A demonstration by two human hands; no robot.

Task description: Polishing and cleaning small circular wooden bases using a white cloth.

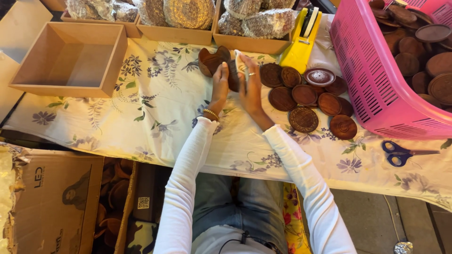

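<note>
head view: flowered tablecloth (155,108) covers the table, pink basket (372,80) of brown wooden discs at right, empty wooden box (70,59) at left. loose discs (306,101) lie beside the hands. left hand (219,84) and right hand (251,84) (ring on one finger) press a stack of wooden pieces (233,75) between flat, closed fingers.

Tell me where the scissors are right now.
In the head view, the blue-handled scissors lie on the floral tablecloth at the right, just below the pink basket.

White long sleeves, blue jeans, gold bracelet (211,113), ring (252,74).
</note>
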